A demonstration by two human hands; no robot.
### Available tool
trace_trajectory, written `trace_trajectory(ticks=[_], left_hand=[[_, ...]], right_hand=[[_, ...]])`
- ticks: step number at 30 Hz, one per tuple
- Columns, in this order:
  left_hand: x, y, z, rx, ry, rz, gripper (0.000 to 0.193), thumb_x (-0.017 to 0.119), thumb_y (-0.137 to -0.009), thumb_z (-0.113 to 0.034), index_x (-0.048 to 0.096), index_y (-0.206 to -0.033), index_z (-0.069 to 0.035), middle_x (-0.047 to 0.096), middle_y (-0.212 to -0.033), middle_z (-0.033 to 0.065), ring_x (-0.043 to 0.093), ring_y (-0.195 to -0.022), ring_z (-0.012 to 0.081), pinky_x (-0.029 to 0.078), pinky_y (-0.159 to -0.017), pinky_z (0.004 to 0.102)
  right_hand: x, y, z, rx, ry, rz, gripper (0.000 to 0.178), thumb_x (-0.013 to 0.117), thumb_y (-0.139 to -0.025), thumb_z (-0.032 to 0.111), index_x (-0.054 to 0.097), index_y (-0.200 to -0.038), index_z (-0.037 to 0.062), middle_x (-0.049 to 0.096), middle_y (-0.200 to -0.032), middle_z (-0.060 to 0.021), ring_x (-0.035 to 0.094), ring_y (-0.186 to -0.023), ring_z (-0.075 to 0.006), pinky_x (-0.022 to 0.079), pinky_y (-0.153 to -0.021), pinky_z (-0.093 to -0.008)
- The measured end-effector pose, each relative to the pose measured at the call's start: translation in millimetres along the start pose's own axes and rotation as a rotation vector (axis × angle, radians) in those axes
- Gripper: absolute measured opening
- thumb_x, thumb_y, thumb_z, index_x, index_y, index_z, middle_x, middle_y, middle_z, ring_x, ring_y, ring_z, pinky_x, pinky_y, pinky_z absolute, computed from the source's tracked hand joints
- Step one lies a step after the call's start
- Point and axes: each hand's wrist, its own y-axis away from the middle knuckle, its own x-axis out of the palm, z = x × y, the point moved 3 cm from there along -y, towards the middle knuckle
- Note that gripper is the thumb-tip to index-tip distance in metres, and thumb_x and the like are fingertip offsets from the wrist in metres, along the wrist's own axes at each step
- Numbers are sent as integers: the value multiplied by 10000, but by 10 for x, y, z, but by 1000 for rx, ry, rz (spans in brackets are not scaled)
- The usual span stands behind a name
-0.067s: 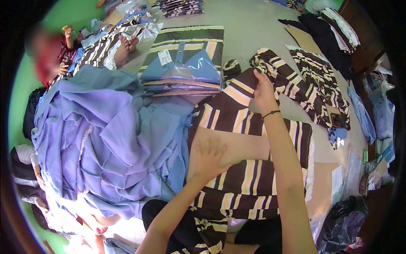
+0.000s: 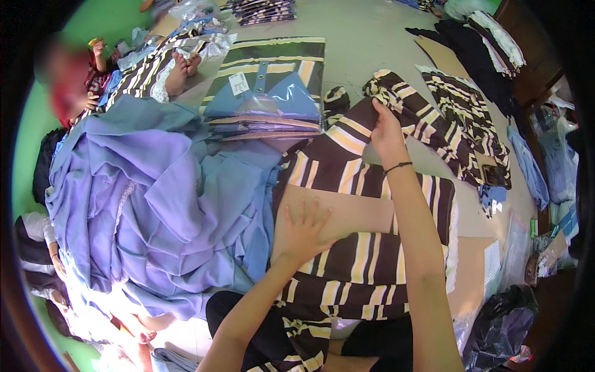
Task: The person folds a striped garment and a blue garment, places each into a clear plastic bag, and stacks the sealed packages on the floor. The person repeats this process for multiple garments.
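A brown garment with cream and yellow stripes (image 2: 347, 173) is spread in front of me, with a tan cardboard sheet (image 2: 365, 214) lying on it. My left hand (image 2: 304, 229) presses flat on the cardboard, its fingers spread. Higher up, my right hand (image 2: 387, 131) pinches the far part of the striped garment between thumb and fingers. Striped cloth lies below the cardboard too, and a loose end hangs over my lap. My right forearm hides the cardboard's right end.
A heap of blue-violet cloth (image 2: 155, 186) lies at left. Beyond stands a stack of bagged folded garments (image 2: 266, 87). More striped clothing (image 2: 458, 99), a phone (image 2: 494, 175) and a black plastic bag (image 2: 505, 322) are at right. Another person (image 2: 68, 80) sits at far left.
The view has shifted very slightly. Both hands keep their places on the cardboard and the striped garment.
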Motion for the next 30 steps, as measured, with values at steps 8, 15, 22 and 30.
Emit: trace_trajectory(ticks=[8, 15, 22, 30], left_hand=[[90, 33, 107, -88, -81, -13, 734, 554, -685, -482, 313, -1304, -170, 204, -1376, 111, 171, -1250, 371, 103, -1008, 526], [142, -125, 394, -516, 1477, -270, 507, 444, -777, -255, 367, -1245, -77, 319, -1297, 120, 294, -1189, 312, 216, -983, 433], [-415, -38, 289, -324, 545, -547, 410, 393, -769, -14, 425, -1177, -2, 391, -1241, 145, 356, -1161, 305, 285, -972, 399], [-644, -82, 534, 200, -125, 77, 224, 519, -602, -10, 498, -822, -49, 529, -943, 91, 486, -987, 260, 298, -957, 416]], right_hand=[[-58, 2126, 111, -175, 855, 577, 243, 604, -758, 206, 544, -944, 61, 540, -979, -75, 487, -945, -176, 381, -843, -317], [-1058, 2161, 208, 66, 1670, 986, 180, 518, -759, 117, 590, -922, 88, 546, -1047, -105, 516, -952, -280, 410, -818, -386], [-1755, 1261, 1071, -789, 2385, 499, 237, 536, -657, 37, 512, -892, 63, 514, -1023, -105, 439, -1079, -257, 372, -889, -365], [-2308, 1875, 1123, -585, 2314, 451, 198, 483, -685, 48, 471, -881, 68, 479, -845, -85, 479, -897, -252, 387, -815, -329]])
